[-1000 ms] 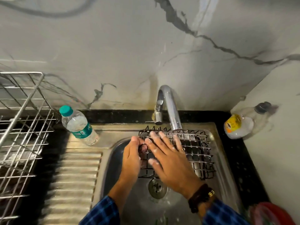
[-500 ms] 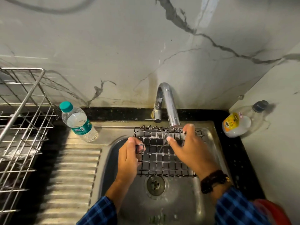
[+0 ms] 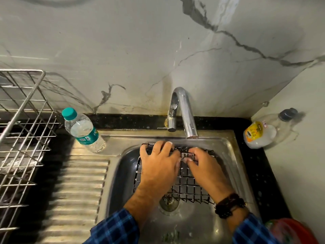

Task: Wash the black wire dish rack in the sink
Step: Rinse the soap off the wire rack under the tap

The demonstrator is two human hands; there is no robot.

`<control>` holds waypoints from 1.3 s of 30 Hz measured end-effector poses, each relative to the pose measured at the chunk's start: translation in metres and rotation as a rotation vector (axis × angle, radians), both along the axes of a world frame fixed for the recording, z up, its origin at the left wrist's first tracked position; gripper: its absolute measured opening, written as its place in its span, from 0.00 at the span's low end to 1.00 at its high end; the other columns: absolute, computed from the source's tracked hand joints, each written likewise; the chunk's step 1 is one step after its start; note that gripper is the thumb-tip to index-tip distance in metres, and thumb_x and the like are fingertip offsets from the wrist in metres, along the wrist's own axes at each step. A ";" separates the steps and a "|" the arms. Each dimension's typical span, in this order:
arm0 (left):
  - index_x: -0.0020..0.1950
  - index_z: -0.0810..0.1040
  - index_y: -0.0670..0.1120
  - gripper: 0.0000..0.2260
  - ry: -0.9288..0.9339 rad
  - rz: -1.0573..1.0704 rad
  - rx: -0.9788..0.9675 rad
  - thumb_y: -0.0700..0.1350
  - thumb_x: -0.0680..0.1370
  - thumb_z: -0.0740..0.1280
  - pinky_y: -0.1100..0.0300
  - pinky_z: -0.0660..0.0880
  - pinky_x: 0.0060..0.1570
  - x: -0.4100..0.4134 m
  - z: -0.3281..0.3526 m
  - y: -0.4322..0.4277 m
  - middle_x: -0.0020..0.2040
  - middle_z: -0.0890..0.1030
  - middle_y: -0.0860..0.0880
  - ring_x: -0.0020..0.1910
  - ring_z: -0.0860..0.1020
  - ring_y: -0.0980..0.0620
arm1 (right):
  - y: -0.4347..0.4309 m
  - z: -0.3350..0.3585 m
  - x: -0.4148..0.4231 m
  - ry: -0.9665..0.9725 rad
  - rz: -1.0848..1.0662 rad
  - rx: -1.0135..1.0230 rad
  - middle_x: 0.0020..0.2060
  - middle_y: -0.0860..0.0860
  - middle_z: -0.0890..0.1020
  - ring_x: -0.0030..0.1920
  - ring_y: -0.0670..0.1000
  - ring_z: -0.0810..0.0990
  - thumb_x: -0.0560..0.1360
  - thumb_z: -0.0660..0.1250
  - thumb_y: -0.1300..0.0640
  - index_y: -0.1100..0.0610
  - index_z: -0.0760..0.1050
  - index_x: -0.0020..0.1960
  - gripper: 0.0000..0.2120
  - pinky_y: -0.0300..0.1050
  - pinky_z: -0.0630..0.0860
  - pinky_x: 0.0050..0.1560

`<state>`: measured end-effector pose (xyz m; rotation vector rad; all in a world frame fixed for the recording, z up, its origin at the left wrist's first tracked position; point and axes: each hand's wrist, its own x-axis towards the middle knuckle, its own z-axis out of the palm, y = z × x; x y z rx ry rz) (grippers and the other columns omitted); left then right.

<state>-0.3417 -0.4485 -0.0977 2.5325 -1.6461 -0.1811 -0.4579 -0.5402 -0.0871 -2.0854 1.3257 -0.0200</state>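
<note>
Head view: I see the steel sink (image 3: 226, 140) set in the black bench (image 3: 255, 175), with its ribbed drainboard (image 3: 79, 182) on the left. A wire basket (image 3: 22, 138) stands at far left. The black rack (image 3: 186, 188) lies tilted in the basin, its far edge up under the tap (image 3: 184, 110) and its near edge by the drain (image 3: 168, 203). The left hand (image 3: 158, 166) has its grip clamped over the rack's far-left edge. The right hand (image 3: 205, 167), just beside it, curls its grip onto the wires. A water bottle (image 3: 82, 129) stands on the sink's left rim, and a yellow-label bottle (image 3: 258, 136) sits in the right corner.
</note>
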 end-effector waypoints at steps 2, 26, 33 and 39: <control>0.66 0.74 0.59 0.14 -0.002 0.005 0.116 0.58 0.81 0.61 0.34 0.57 0.70 0.001 0.007 -0.003 0.69 0.70 0.54 0.73 0.64 0.47 | 0.002 -0.004 0.002 -0.006 -0.009 -0.043 0.59 0.47 0.82 0.57 0.49 0.81 0.81 0.64 0.49 0.47 0.75 0.65 0.14 0.44 0.76 0.52; 0.58 0.81 0.56 0.17 0.160 -0.220 0.071 0.60 0.82 0.56 0.57 0.75 0.48 0.024 -0.002 -0.009 0.56 0.78 0.55 0.55 0.78 0.54 | 0.000 -0.018 -0.015 0.087 0.475 -0.540 0.63 0.46 0.79 0.68 0.51 0.74 0.75 0.55 0.49 0.47 0.78 0.56 0.16 0.67 0.59 0.73; 0.61 0.73 0.50 0.13 0.178 -0.307 0.062 0.55 0.84 0.57 0.53 0.77 0.54 0.016 0.004 -0.007 0.58 0.79 0.51 0.57 0.79 0.50 | -0.035 -0.001 -0.025 0.185 0.831 -0.293 0.63 0.42 0.71 0.51 0.47 0.75 0.76 0.59 0.40 0.44 0.81 0.51 0.15 0.44 0.76 0.53; 0.68 0.74 0.53 0.18 0.127 -0.122 -0.124 0.57 0.81 0.60 0.50 0.77 0.62 0.006 0.005 0.005 0.71 0.74 0.49 0.68 0.71 0.42 | -0.017 -0.003 -0.028 0.154 0.842 -0.469 0.50 0.44 0.79 0.39 0.46 0.80 0.70 0.75 0.46 0.44 0.81 0.50 0.10 0.39 0.76 0.34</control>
